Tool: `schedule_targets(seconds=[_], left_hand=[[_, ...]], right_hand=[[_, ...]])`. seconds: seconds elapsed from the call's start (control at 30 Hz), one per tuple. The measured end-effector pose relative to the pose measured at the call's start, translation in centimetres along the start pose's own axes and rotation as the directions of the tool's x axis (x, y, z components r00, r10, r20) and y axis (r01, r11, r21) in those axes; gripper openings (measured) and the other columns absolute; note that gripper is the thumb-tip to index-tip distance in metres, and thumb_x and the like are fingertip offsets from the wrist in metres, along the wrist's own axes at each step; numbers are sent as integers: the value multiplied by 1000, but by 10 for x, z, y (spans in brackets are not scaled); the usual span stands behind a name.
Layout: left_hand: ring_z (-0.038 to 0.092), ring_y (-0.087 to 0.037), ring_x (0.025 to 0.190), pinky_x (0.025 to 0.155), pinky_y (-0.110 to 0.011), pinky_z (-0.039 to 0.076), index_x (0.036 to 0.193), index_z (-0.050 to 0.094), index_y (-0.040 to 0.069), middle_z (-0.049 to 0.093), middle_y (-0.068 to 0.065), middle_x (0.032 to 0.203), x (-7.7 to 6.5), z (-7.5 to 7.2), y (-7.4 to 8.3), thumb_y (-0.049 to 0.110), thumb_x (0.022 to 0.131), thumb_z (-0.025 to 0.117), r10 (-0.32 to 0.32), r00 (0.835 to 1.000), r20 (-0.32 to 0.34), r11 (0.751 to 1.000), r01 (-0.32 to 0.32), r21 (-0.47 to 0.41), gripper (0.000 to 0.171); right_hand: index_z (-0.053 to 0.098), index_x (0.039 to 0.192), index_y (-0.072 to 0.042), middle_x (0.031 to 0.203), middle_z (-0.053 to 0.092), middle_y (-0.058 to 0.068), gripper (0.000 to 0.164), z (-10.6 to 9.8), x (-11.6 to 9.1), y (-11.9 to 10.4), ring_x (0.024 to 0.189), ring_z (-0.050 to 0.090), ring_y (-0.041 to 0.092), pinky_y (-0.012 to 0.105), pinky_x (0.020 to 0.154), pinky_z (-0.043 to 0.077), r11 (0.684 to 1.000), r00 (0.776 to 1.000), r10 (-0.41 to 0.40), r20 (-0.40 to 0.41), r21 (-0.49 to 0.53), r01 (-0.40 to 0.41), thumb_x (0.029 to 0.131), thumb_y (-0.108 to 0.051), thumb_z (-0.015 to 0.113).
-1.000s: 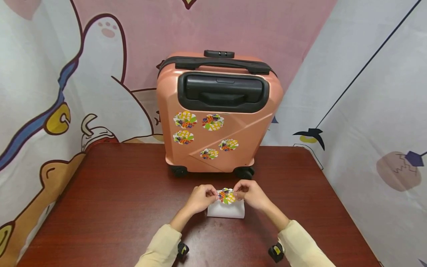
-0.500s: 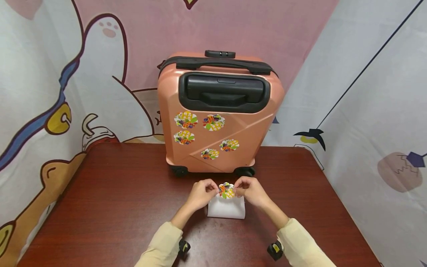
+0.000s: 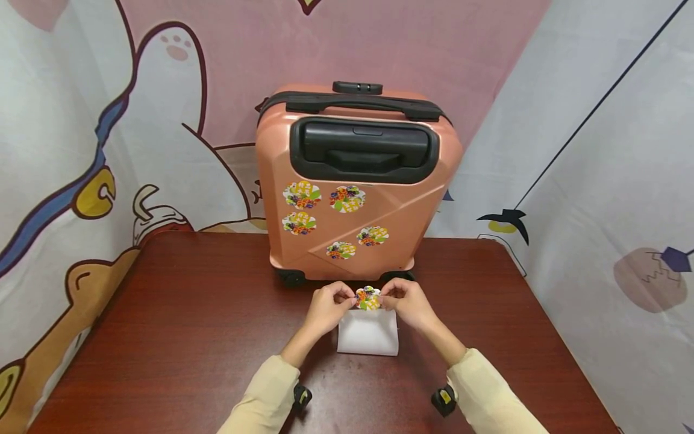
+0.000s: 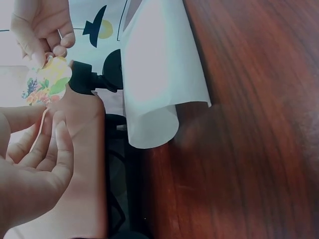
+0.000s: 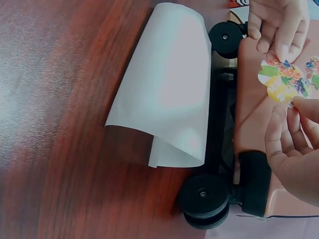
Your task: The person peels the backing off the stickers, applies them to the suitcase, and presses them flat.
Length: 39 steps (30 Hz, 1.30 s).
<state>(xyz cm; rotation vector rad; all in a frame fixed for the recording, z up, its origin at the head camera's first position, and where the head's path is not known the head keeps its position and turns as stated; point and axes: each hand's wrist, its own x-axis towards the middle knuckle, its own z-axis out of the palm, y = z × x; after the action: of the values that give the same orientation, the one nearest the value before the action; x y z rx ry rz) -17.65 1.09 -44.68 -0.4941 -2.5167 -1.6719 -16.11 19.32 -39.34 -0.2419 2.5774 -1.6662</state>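
Note:
Between my two hands a colourful fruit-and-flower sticker [image 3: 368, 298] with a scalloped edge is held up. My left hand [image 3: 328, 307] pinches its left edge between thumb and forefinger. On the opposite edge, the thumb and forefinger of my right hand [image 3: 408, 304] pinch it too. A curled white paper sheet [image 3: 368, 333] lies on the table just below the sticker; in the right wrist view the paper [image 5: 167, 84] shows its rolled end. Behind stands a salmon-pink suitcase [image 3: 401, 205], with several similar stickers [image 3: 302, 195] on its front panel.
The suitcase rests on black wheels [image 3: 291, 277] on a reddish-brown wooden table [image 3: 190, 337]. Its black recessed handle [image 3: 364, 150] sits above the stickers. A printed cartoon cloth [image 3: 434, 54] hangs close behind and along both sides of the table.
Both hands have lifted the sticker up and away from the white paper, toward the suitcase. More of the paper now shows below it. The suitcase has stayed where it was.

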Motion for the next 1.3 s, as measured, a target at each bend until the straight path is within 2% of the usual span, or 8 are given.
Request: schedule_targets(seconds=[0.23,0.33,0.47,0.6,0.77,1.07,1.3], left_hand=[[60,-12,64,56,-20,47,78,63,4,65,-3,70,6,0,4,4,79,68,23,998,-51,1000,-23,16,5],[59,-13,64,57,-20,47,77,63,4,64,-3,70,9,0,6,4,79,68,27,997,-73,1000,-26,15,6],[59,-13,64,57,-21,47,77,63,5,64,-3,70,14,1,8,5,79,68,33,994,-108,999,-31,18,6],[59,-13,65,57,-22,48,78,63,6,64,-2,71,18,0,11,6,80,68,24,992,-127,1000,-22,21,5],[59,-13,64,57,-22,47,79,64,5,64,-2,72,22,0,14,7,80,68,15,989,-147,1000,-11,26,5],[59,-14,64,59,-23,47,76,64,6,64,-2,70,29,1,16,7,79,69,27,976,-218,999,-21,31,6],[59,-15,65,58,-24,47,77,64,6,63,-3,70,34,0,19,6,80,68,36,970,-242,999,-29,33,6]], right_hand=[[60,73,-3,66,60,14,12,-1,15,22,59,56,20,35,56,50,1000,998,26,-52,18,-26,77,7,65],[60,75,-1,65,59,11,9,-1,19,24,59,56,20,32,56,49,1000,997,22,-76,16,-21,77,5,66],[59,77,5,65,59,12,6,-1,23,23,60,57,26,29,55,49,999,995,-12,-104,28,15,77,6,65],[60,76,5,64,59,12,6,-1,26,20,59,57,23,33,55,50,999,990,-33,-137,28,37,77,6,66],[61,74,2,64,59,12,7,-1,30,16,57,56,18,31,54,50,999,984,-23,-174,32,29,76,6,66],[60,77,9,69,60,23,5,0,36,8,58,57,25,27,51,48,999,977,-8,-212,43,17,77,9,65],[60,77,5,67,61,12,6,1,40,6,55,56,15,25,50,48,999,966,5,-258,46,7,79,3,67]])
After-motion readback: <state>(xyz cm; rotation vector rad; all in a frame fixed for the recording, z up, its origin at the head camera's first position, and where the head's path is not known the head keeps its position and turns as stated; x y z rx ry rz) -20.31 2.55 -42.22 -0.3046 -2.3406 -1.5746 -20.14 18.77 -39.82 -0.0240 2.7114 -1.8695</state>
